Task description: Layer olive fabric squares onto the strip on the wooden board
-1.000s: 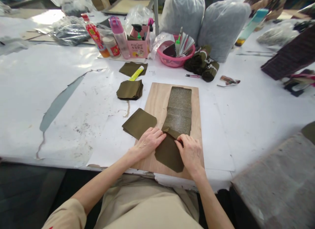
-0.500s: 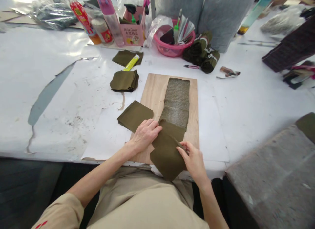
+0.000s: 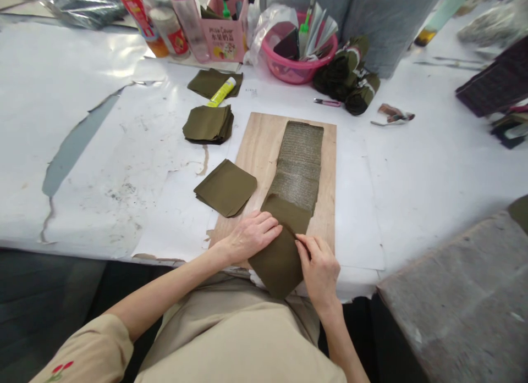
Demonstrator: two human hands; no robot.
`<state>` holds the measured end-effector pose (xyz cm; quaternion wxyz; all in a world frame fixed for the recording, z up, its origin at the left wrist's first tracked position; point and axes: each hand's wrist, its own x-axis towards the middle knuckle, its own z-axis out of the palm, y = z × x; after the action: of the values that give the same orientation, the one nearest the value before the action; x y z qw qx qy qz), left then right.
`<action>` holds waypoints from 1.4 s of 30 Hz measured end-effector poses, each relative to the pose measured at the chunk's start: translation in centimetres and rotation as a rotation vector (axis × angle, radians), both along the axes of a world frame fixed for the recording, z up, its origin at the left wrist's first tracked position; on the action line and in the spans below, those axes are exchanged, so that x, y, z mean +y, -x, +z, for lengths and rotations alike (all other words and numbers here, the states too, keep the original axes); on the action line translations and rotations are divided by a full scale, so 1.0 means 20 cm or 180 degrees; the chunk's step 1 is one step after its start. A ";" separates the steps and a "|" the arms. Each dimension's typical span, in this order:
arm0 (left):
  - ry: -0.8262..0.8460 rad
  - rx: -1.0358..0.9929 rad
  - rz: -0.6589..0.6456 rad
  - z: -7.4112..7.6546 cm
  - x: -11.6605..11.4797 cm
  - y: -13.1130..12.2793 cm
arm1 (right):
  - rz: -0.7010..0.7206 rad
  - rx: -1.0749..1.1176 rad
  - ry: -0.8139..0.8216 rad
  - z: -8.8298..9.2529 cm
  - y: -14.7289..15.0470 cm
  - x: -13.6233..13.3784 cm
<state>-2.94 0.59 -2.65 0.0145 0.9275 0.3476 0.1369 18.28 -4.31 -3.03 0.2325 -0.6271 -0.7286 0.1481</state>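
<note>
**Olive cloth panel [image 3: 274,267] held in both hands at the near end of a wooden board [image 3: 258,144]**

The right hand [image 3: 319,265] has its fingers pinching the panel's right edge. The left hand [image 3: 256,237] lies over its far left edge, fingers close together; whether they pinch or only press is hidden. The panel covers part of the board's near edge, and its overlap with the textured strip [image 3: 299,163] beyond is hard to make out.

Just beyond the left hand, a cloth stack [image 3: 226,188] overlaps the board's left edge. Farther up the bench [image 3: 412,196] sit a second stack [image 3: 208,123] and a yellow tube [image 3: 223,92] lying across more cloth. Snips [image 3: 328,103] lie near dark rolls [image 3: 363,94] and a pink basin [image 3: 284,70], whose dark contents are unclear. The red-labelled bottle [image 3: 134,9] and grey sacks [image 3: 383,26] are cut off above.

The pink box [image 3: 223,39] reads "Milk Cover" over Chinese characters; the tube's print is too small to read.
</note>
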 end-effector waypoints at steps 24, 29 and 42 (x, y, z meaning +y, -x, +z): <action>-0.0166 0.0131 0.0121 -0.02 -0.04 -0.03 | 0.0295 -0.0525 -0.0296 -0.05 -0.01 -0.03; -0.0138 0.0130 0.0123 -0.02 -0.04 -0.03 | 0.0281 -0.0557 -0.0224 -0.05 0.00 -0.03; -0.0111 0.0225 0.0135 -0.02 -0.04 -0.02 | 0.0247 -0.0569 -0.0183 -0.05 -0.01 -0.03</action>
<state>-2.45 -0.14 -3.14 -0.0168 0.9243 0.3651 0.1104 18.40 -4.96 -4.09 0.1786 -0.6022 -0.7741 0.0796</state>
